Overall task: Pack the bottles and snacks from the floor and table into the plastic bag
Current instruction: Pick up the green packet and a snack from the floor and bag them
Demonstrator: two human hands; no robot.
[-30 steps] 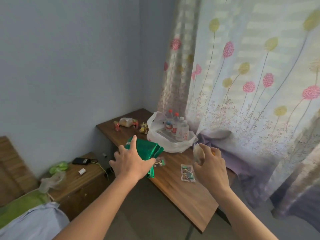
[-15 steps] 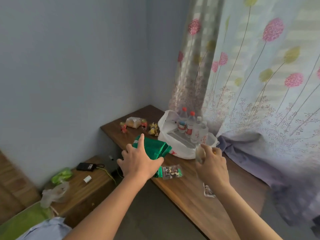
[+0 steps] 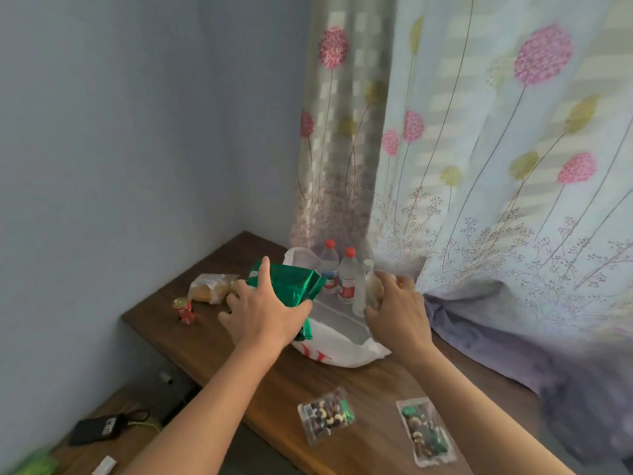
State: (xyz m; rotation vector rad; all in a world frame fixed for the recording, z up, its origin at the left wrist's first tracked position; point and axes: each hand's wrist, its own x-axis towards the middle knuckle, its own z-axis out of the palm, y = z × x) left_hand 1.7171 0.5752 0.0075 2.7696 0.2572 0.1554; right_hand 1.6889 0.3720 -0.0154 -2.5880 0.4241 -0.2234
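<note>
Fingers (image 3: 265, 269) of the left hand (image 3: 267, 311) are clamped on a stack of green foil packets (image 3: 291, 282), held over the near rim of the white plastic bag (image 3: 342, 347); the right hand (image 3: 399, 313) is closed around a pale wrapped snack (image 3: 373, 286) above the bag's far side. Inside the bag, water bottles (image 3: 346, 279) are seen standing upright against the curtain (image 3: 479, 166). Trouble could be expected if the packets are dropped on the soft rim: the mouth may be folded shut, or the bottles knocked over. Two nut packets (image 3: 327, 414) are left on the bench (image 3: 212, 341), with a small red can (image 3: 183, 310) and a bread packet (image 3: 210, 287). Compared with half a second ago, both hands have been carried forward from the bench's near part to the bag, and the nut packets are now seen behind them.
</note>
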